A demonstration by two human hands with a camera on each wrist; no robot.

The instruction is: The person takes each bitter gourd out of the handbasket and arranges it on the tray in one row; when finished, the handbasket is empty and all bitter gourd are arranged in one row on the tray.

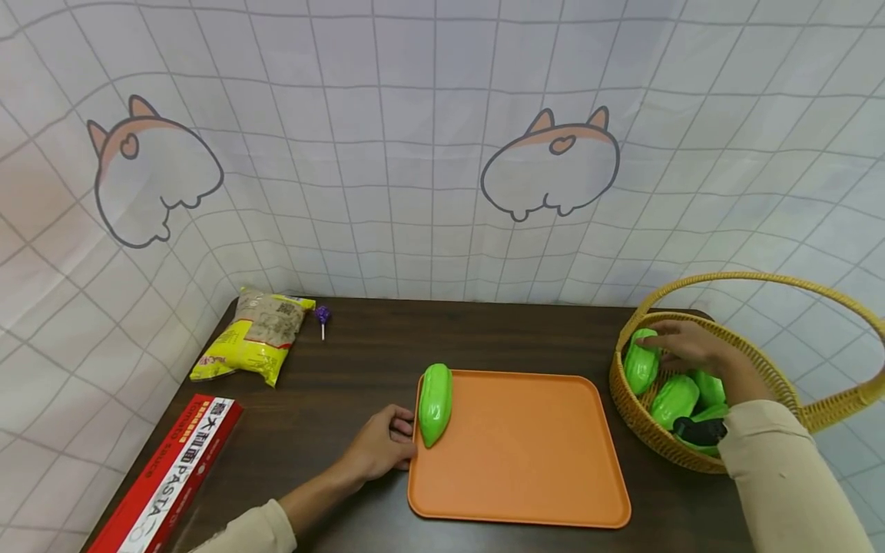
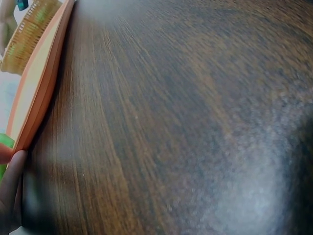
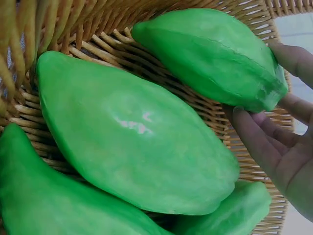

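My left hand (image 1: 380, 442) pinches the left edge of an orange tray (image 1: 525, 453), with thumb and finger at its rim in the left wrist view. On the tray's left side lies a glossy green papaya-like fruit (image 1: 435, 403), pointed end toward me. To the right, my right hand (image 1: 698, 353) reaches into a wicker basket (image 1: 629, 418). Its thumb and fingers grip the blunt end of another green papaya-like fruit (image 3: 210, 56) by the basket wall. Several more such fruits (image 3: 142, 137) lie below it in the basket.
At the back left are a yellow snack-like bag (image 1: 259, 334) and a purple lollipop (image 1: 323, 315). A red pasta box (image 1: 169, 476) lies along the left table edge. The basket's tall handle (image 1: 781, 278) arches over the right arm. A patterned curtain (image 1: 429, 153) hangs behind the table.
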